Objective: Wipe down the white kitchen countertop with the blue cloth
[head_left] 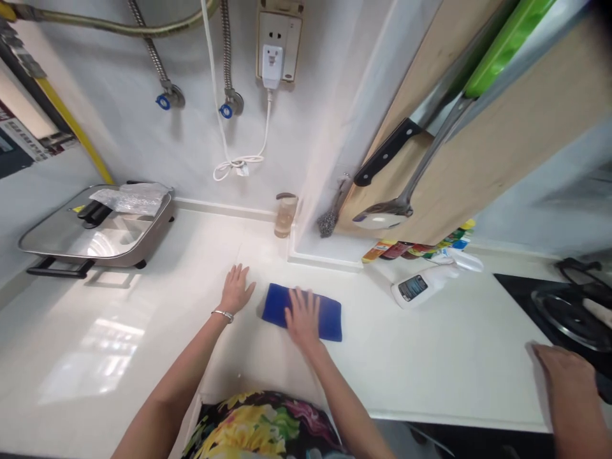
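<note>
My right hand [303, 317] lies flat with its fingers spread on a folded blue cloth [329, 315], pressing it against the white countertop [421, 363]. Just left of the cloth, my left hand [236, 290] rests palm down on the counter, fingers stretched out and holding nothing. A silver bracelet [222, 315] circles that wrist. Beyond my hands, close to the wall corner, stands a clear jar [285, 215] with a brownish tint.
An electric pan [129, 252] with a glass lid sits at the left. Rightward are a white spray bottle [425, 284] and a black cooktop [530, 290]. Another person's hand [567, 370] rests at the right. A knife [387, 153] and spoon [382, 213] hang above.
</note>
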The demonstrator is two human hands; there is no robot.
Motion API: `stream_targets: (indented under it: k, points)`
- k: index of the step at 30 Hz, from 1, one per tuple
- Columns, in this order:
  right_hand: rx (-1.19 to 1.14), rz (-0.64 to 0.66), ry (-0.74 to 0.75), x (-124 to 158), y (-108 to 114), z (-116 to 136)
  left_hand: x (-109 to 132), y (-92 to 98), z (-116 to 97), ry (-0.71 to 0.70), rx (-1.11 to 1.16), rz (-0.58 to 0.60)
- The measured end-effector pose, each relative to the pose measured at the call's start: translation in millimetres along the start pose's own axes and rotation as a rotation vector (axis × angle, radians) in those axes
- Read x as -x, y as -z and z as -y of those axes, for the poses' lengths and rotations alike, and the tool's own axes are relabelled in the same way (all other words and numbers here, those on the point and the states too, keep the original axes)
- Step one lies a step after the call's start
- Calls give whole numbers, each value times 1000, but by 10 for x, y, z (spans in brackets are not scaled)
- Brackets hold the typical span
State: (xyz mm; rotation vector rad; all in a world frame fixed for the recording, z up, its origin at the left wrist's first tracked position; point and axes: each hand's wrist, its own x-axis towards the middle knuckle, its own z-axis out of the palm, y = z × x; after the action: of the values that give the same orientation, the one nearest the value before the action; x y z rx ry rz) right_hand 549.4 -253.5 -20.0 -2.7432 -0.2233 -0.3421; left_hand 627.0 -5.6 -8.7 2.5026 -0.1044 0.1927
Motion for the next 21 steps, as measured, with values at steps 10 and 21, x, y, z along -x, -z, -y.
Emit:
stream_targets:
  k: [10, 21]
  points:
    - [306, 100, -9, 686, 182, -790, 36, -192, 210, 46, -241, -27]
    - [437, -31, -583, 633, 399, -1637, 56, -191, 166, -17, -299, -74]
